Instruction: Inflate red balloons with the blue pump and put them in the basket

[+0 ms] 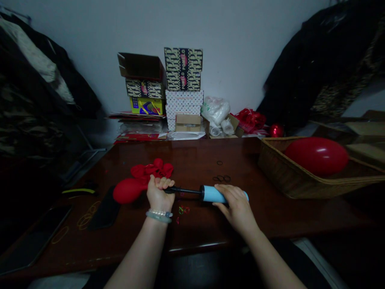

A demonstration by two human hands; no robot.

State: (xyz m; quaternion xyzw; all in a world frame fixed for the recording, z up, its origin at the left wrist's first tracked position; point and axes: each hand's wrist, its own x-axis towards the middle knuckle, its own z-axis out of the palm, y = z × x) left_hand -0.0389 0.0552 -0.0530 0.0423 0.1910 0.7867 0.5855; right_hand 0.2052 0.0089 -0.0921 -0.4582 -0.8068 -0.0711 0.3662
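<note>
A partly inflated red balloon (128, 190) sticks out on the left side of my left hand (159, 197). That hand is closed around the balloon's neck and the black end of a hand balloon pump (214, 194); its fingers hide where the two meet. From there a thin black rod runs to the pump's light blue barrel. My right hand (237, 206) is wrapped over the barrel from the right. The pump lies almost level above the table. Just behind my left hand is a pile of uninflated red balloons (158, 165).
A wicker basket (279, 180) holding a large red balloon (317, 155) stands right on the dark table (207, 237). Black rubber bands (221, 178), small coloured bands (181, 210), yellow bands (85, 220), a phone (105, 210) and a tablet (36, 237) lie about. Stacked boxes (184, 69) stand behind.
</note>
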